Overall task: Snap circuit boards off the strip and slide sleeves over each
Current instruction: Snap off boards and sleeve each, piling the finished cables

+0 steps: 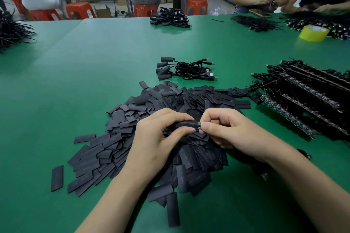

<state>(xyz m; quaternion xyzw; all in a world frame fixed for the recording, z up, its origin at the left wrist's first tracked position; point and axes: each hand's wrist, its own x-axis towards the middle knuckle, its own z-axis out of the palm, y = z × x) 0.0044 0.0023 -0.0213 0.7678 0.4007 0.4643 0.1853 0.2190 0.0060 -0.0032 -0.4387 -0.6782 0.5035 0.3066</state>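
My left hand (157, 134) pinches a black sleeve (186, 126) between thumb and fingers. My right hand (225, 128) pinches the green end of a small circuit board (199, 125) that sticks out of the sleeve's right end. Both hands hover over a wide pile of flat black sleeves (151, 138) on the green table (94, 72). Strips of circuit boards (303, 100) with wires attached lie stacked at the right.
A small bunch of sleeved cables (185, 70) lies beyond the pile. Further cable heaps sit at the far middle (170, 18) and left edge (11, 32). A yellow tape roll (314, 33) stands far right, near two people working. Others sit on red stools behind.
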